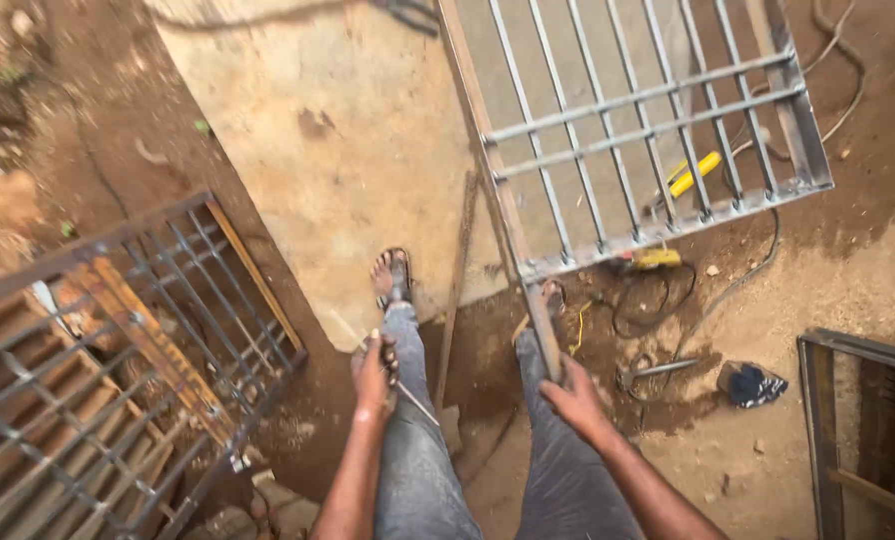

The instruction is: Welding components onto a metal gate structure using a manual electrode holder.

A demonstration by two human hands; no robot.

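Note:
My left hand (374, 372) is closed around a thin metal rod (400, 385) that runs diagonally over my left knee. My right hand (569, 392) grips the lower end of the side rail (508, 225) of a grey metal window grille (638, 130), which lies tilted over the concrete slab (338, 140) ahead. My legs in grey trousers stretch forward, with sandalled feet near the slab's edge.
A second barred grille (118, 370) leans over wooden planks at the left. A rusty flat bar (458, 280) lies between my feet. A yellow-handled tool (693, 175), cables, a clamp (653, 370) and a dark cloth (753, 385) lie on the dirt at right. A metal frame (858, 420) stands far right.

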